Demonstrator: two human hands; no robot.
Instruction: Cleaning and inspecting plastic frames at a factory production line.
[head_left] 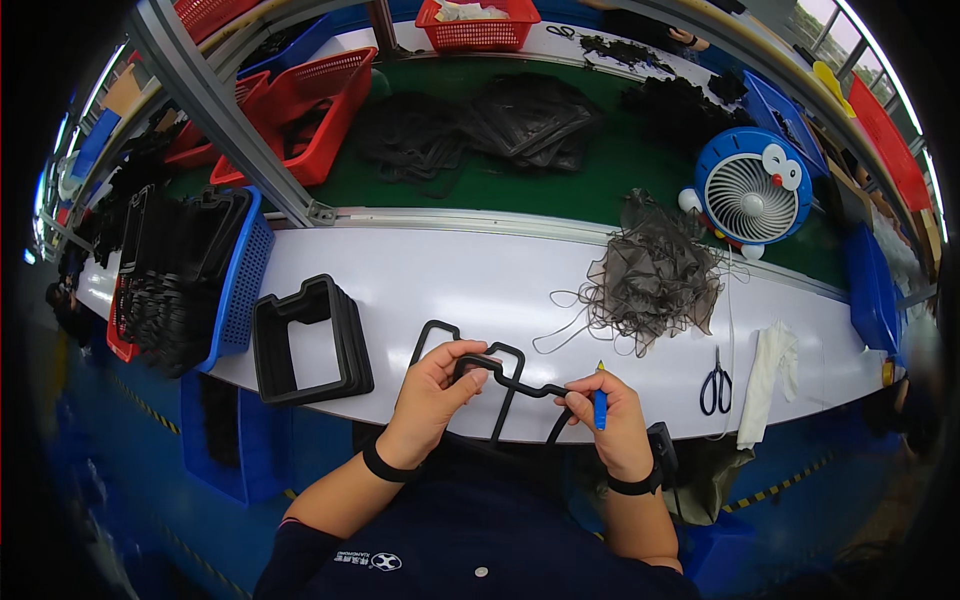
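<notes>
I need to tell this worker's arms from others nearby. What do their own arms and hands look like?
Both hands, left hand and right hand, are bare, without gloves. Each wrist carries a black band. Dark navy short sleeves end above the elbows.

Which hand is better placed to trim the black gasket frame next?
Right hand, probably: it grips the blue-handled tool beside the gasket frame, while the left hand pinches and steadies it.

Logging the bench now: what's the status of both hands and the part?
Left hand grips black rubber frame. Right hand pinches frame's other end, holding blue tool. Stack of frames sits left, scissors right, both apart.
</notes>
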